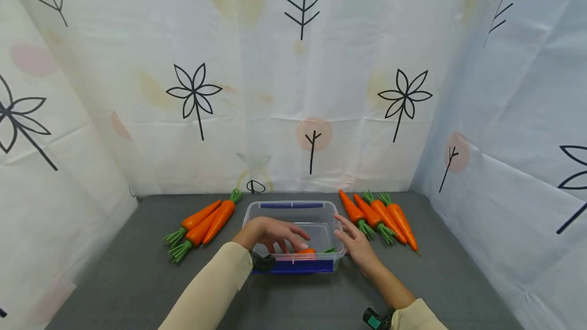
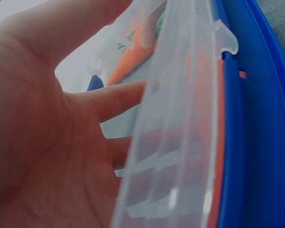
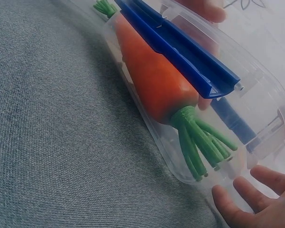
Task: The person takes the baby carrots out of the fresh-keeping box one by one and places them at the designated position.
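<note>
A clear plastic box with blue clips stands at the middle of the table. Inside it, along the near wall, lies an orange carrot with a green top. My left hand reaches over the near wall into the box, its fingers loosely bent above the carrot. In the left wrist view the fingers look extended behind the clear wall, gripping nothing visible. At the box's right side is my right hand, fingers spread beside the wall; whether they touch it I cannot tell.
Several carrots lie to the box's right, close to the right hand. Others lie to its left. The grey table meets a patterned white curtain behind and at both sides.
</note>
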`<action>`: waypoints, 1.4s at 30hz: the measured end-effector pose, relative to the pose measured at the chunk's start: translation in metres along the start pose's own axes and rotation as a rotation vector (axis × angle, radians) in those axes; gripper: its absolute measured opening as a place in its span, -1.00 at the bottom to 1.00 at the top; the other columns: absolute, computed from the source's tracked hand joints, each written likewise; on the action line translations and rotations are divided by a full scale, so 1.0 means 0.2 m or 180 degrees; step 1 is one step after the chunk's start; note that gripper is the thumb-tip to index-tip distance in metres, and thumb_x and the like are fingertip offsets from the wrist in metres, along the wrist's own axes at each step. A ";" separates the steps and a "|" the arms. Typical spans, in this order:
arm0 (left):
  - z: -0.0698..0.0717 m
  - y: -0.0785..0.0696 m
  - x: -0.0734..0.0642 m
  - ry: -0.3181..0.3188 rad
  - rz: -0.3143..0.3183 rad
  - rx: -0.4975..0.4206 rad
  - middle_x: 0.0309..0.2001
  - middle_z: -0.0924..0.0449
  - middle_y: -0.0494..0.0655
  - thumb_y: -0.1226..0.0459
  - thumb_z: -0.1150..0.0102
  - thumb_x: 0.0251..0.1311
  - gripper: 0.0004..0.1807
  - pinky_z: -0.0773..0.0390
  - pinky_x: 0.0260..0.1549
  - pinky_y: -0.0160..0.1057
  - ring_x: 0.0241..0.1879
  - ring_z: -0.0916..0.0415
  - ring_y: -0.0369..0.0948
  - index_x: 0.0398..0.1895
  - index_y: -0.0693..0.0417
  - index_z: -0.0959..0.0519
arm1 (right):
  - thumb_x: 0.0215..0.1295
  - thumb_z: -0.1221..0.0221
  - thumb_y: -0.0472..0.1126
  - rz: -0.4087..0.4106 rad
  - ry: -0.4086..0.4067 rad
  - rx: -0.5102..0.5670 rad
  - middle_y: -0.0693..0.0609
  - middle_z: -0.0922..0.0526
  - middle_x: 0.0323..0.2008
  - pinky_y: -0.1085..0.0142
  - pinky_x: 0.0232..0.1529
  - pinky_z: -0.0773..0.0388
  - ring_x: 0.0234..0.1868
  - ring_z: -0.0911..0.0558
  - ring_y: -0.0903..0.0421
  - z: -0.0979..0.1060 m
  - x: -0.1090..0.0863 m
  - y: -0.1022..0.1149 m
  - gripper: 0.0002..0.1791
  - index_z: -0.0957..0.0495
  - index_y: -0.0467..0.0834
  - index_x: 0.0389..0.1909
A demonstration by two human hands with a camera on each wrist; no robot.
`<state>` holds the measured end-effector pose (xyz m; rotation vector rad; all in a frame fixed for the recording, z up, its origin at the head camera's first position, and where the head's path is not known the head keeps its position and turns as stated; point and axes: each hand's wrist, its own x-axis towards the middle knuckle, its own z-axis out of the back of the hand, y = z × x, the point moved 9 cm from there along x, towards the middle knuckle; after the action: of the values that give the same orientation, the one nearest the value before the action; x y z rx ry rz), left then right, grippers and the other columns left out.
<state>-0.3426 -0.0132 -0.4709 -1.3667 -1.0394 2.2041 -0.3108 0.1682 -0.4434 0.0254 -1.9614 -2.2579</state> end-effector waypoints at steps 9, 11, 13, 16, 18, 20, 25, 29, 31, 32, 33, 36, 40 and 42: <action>-0.04 -0.02 -0.02 0.0040 0.0104 0.0098 0.25 -0.37 0.02 -0.02 -0.19 0.21 -0.33 -0.41 0.06 0.20 0.13 -0.41 0.10 0.39 -0.13 -0.34 | 0.44 -0.07 -0.26 -0.0004 -0.0021 0.0007 -0.42 -0.38 0.19 -0.07 -0.10 -0.55 0.10 -0.42 -0.37 0.00 0.00 0.00 -0.49 -0.32 -0.17 0.39; -0.04 -0.03 -0.02 0.0020 0.0110 0.0153 0.24 -0.37 0.04 -0.04 -0.20 0.21 -0.33 -0.40 0.08 0.18 0.15 -0.40 0.10 0.39 -0.13 -0.35 | 0.45 -0.06 -0.27 -0.0002 -0.0009 0.0019 -0.42 -0.37 0.19 -0.06 -0.09 -0.55 0.11 -0.41 -0.37 0.00 0.00 0.00 -0.49 -0.32 -0.17 0.39; -0.04 -0.03 -0.01 -0.0016 0.0128 0.0242 0.26 -0.36 0.04 -0.07 -0.21 0.19 -0.32 -0.38 0.10 0.18 0.17 -0.37 0.09 0.38 -0.14 -0.37 | 0.45 -0.05 -0.28 0.0003 0.0014 0.0040 -0.43 -0.37 0.19 -0.06 -0.09 -0.56 0.12 -0.41 -0.38 0.00 0.00 0.00 -0.49 -0.31 -0.17 0.39; -0.03 -0.04 -0.01 -0.0073 0.0147 0.0367 0.28 -0.35 0.04 -0.10 -0.21 0.19 -0.35 -0.35 0.12 0.19 0.20 -0.35 0.09 0.35 -0.16 -0.40 | 0.45 -0.05 -0.28 0.0005 0.0023 0.0054 -0.43 -0.37 0.19 -0.07 -0.09 -0.56 0.12 -0.41 -0.38 0.00 0.00 0.00 -0.49 -0.30 -0.18 0.40; -0.03 -0.04 -0.01 -0.0100 0.0166 0.0435 0.30 -0.35 0.03 -0.12 -0.19 0.19 -0.35 -0.34 0.13 0.21 0.20 -0.35 0.10 0.34 -0.18 -0.42 | 0.45 -0.05 -0.28 0.0011 0.0011 0.0032 -0.43 -0.36 0.20 -0.07 -0.09 -0.55 0.12 -0.41 -0.37 0.00 0.00 0.00 -0.48 -0.30 -0.18 0.40; -0.04 -0.05 -0.01 -0.0122 0.0172 0.0472 0.30 -0.35 0.03 -0.12 -0.19 0.19 -0.36 -0.34 0.12 0.23 0.20 -0.35 0.11 0.33 -0.18 -0.43 | 0.45 -0.06 -0.27 0.0017 -0.0003 0.0012 -0.43 -0.36 0.21 -0.08 -0.09 -0.55 0.12 -0.41 -0.36 0.00 0.01 0.00 -0.48 -0.30 -0.18 0.40; -0.04 -0.06 -0.01 -0.0172 0.0185 0.0539 0.33 -0.32 -0.01 -0.14 -0.20 0.15 -0.35 -0.28 0.14 0.27 0.25 -0.28 0.17 0.32 -0.19 -0.43 | 0.45 -0.06 -0.27 0.0028 -0.0006 0.0008 -0.44 -0.35 0.22 -0.04 -0.11 -0.57 0.13 -0.40 -0.38 0.00 0.01 0.00 -0.48 -0.30 -0.19 0.40; -0.05 -0.07 0.00 -0.0259 0.0124 0.0702 0.34 -0.29 -0.04 -0.16 -0.22 0.12 -0.32 -0.21 0.21 0.22 0.30 -0.23 0.11 0.31 -0.19 -0.44 | 0.45 -0.04 -0.29 0.0020 0.0016 0.0070 -0.45 -0.36 0.20 -0.05 -0.11 -0.57 0.12 -0.41 -0.40 0.00 0.00 0.00 -0.48 -0.28 -0.22 0.40; -0.04 -0.09 0.00 -0.0318 0.0050 0.0845 0.35 -0.28 -0.06 -0.17 -0.22 0.11 -0.31 -0.16 0.25 0.19 0.32 -0.20 0.06 0.31 -0.18 -0.44 | 0.45 -0.05 -0.29 0.0020 0.0028 0.0101 -0.46 -0.35 0.19 -0.08 -0.10 -0.56 0.11 -0.41 -0.41 0.00 0.00 0.00 -0.47 -0.26 -0.24 0.41; -0.04 -0.09 0.00 -0.0352 0.0016 0.0925 0.34 -0.29 -0.07 -0.18 -0.22 0.10 -0.30 -0.15 0.26 0.17 0.31 -0.19 0.03 0.31 -0.17 -0.44 | 0.45 -0.05 -0.29 0.0016 0.0030 0.0111 -0.45 -0.35 0.18 -0.08 -0.09 -0.56 0.11 -0.41 -0.40 -0.01 0.00 0.00 -0.47 -0.26 -0.24 0.41; -0.04 -0.10 0.00 -0.0377 -0.0020 0.1004 0.34 -0.29 -0.07 -0.19 -0.22 0.10 -0.29 -0.12 0.27 0.15 0.32 -0.18 0.00 0.32 -0.15 -0.44 | 0.45 -0.05 -0.29 0.0016 0.0016 0.0114 -0.45 -0.35 0.18 -0.08 -0.09 -0.56 0.11 -0.41 -0.40 0.00 0.01 -0.02 -0.47 -0.26 -0.24 0.41; -0.04 -0.12 0.00 -0.0438 -0.0056 0.1186 0.34 -0.30 -0.08 -0.21 -0.21 0.10 -0.26 -0.12 0.28 0.14 0.31 -0.19 -0.02 0.33 -0.12 -0.43 | 0.45 -0.07 -0.25 0.0028 -0.0028 0.0102 -0.42 -0.36 0.19 -0.03 -0.13 -0.59 0.09 -0.44 -0.34 0.01 0.05 -0.10 -0.46 -0.27 -0.20 0.41; -0.04 -0.13 -0.01 -0.0472 -0.0079 0.1328 0.35 -0.29 -0.07 -0.24 -0.18 0.11 -0.22 -0.12 0.28 0.15 0.32 -0.19 -0.02 0.36 -0.10 -0.39 | 0.44 -0.09 -0.21 0.0038 -0.0070 0.0064 -0.37 -0.38 0.20 0.01 -0.17 -0.60 0.07 -0.47 -0.27 0.03 0.08 -0.17 -0.46 -0.29 -0.13 0.42; -0.03 -0.14 -0.03 -0.0491 -0.0125 0.1354 0.36 -0.27 -0.06 -0.24 -0.17 0.12 -0.21 -0.12 0.28 0.15 0.32 -0.19 -0.02 0.38 -0.11 -0.37 | 0.45 -0.08 -0.22 0.0038 -0.0085 0.0030 -0.35 -0.39 0.20 0.00 -0.18 -0.60 0.06 -0.48 -0.27 0.03 0.09 -0.17 -0.46 -0.30 -0.12 0.41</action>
<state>-0.3365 0.0045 -0.4493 -0.9940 -0.5854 2.3539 -0.3319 0.1765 -0.4749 -0.0154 -1.9800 -2.2529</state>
